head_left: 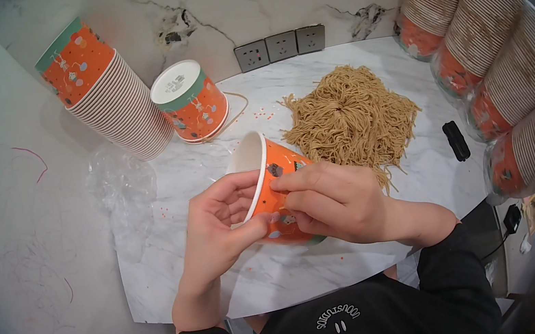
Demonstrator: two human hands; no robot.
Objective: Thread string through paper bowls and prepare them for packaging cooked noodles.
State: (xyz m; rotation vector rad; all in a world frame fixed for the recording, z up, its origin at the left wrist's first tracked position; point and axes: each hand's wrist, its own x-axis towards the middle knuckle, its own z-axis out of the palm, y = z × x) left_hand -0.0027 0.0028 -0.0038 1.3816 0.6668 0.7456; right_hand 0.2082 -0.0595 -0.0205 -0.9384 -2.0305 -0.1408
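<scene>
An orange paper bucket with printed figures and a white rim lies tilted between my hands, its mouth facing left. My left hand grips it at the rim, fingers inside the mouth and thumb on the outer wall. Against the bucket's printed side, the fingers of my right hand are pinched together; whatever is between them is hidden. Just beyond my right hand is a heap of tan cords. Farther back stands an upside-down bucket of the same print, with a tan cord loop at its right.
A tall leaning stack of buckets stands back left, beside crumpled clear plastic. Several bagged stacks line the right side. A small black object lies near them. Orange bits dot the marbled table. Wall sockets are behind.
</scene>
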